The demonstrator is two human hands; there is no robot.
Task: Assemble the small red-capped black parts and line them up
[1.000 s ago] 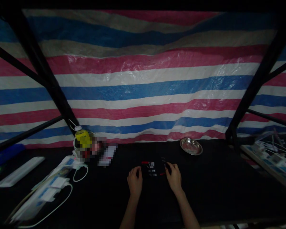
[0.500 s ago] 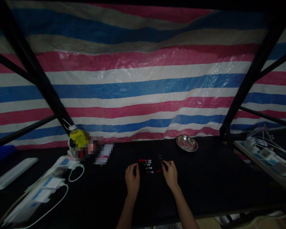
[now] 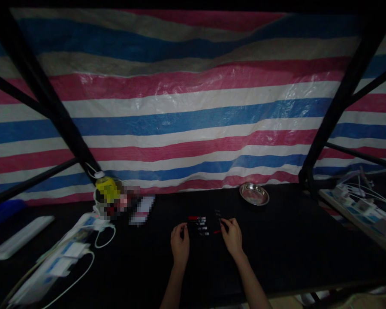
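On the black table lies a row of small slim pieces [image 3: 202, 223], several dark and one red, with pale or shiny right ends; their kind is too small to tell. At the left end of this row is my left hand [image 3: 180, 244], its thumb and forefinger brought together; what they grip, if anything, blends into the dark. My right hand [image 3: 233, 237] pinches at a second dark group [image 3: 217, 213] with small shiny bits, right of the row. Just left of its fingertips a small red piece [image 3: 216, 232] lies flat.
A round shiny metal dish [image 3: 254, 194] stands at the back right. Power strips with white cables lie on the left [image 3: 69, 253] and far right [image 3: 366, 206]. A yellow-labelled bottle [image 3: 106, 189] stands by the left frame post. Striped sheeting [image 3: 193, 107] hangs behind.
The whole view has shifted slightly, with things sitting a little lower and further right. Both hands keep nearly the same pose beside the small pieces.
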